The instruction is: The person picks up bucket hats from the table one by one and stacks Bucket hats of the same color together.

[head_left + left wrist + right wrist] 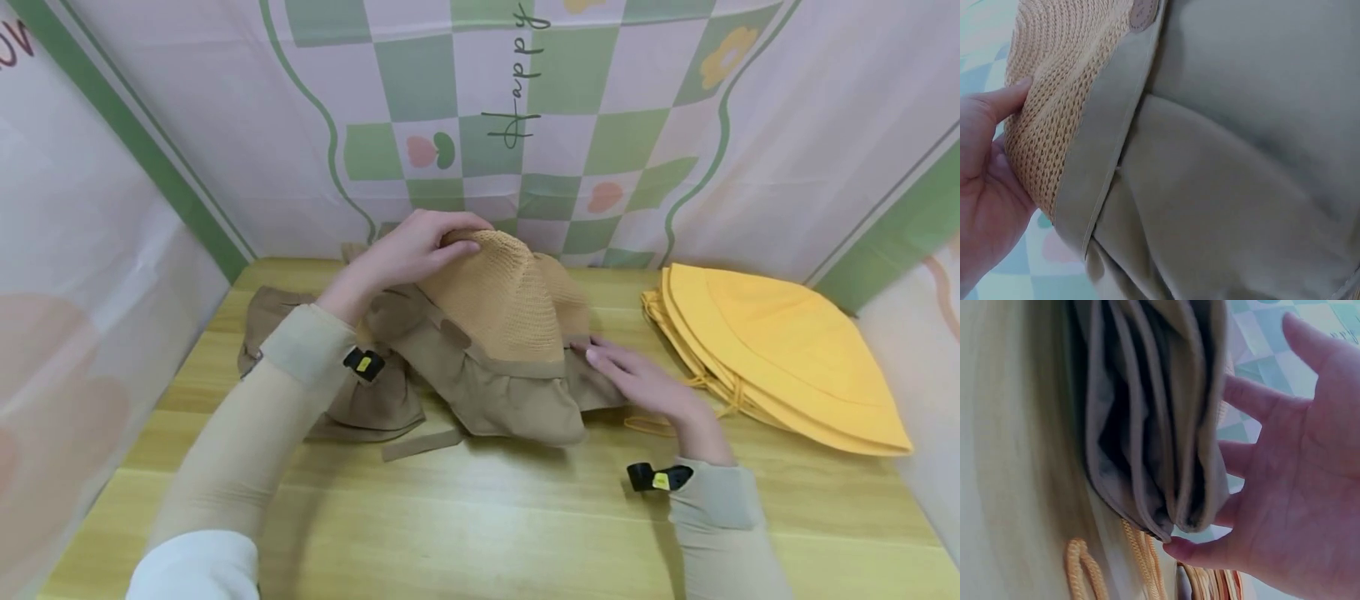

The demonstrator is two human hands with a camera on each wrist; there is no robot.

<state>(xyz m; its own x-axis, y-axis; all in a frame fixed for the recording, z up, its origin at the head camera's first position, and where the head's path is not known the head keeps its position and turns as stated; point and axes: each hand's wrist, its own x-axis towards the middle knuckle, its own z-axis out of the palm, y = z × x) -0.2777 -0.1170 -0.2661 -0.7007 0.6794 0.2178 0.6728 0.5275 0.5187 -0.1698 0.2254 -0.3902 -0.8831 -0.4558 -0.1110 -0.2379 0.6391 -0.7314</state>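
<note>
A sun hat (491, 308) with a straw-coloured knitted crown and a drooping khaki brim (510, 408) is in the middle of the table. My left hand (420, 242) grips the top of its crown, with the thumb on the near side in the left wrist view. Behind it shows a second tan crown (567, 296). At the right side of the brims, my right hand (648, 379) has its fingers spread and extended. The right wrist view shows those fingers reaching behind several stacked folds of khaki brim (1172, 425), the little finger at the lower edge.
More brown hat fabric (273, 317) lies left of the hat, partly under my left arm. A khaki strap (422, 446) lies in front. At the right, a stack of yellow hats (787, 358) with cords rests on the wooden table (480, 517). Patterned curtains (420, 75) enclose the back and sides.
</note>
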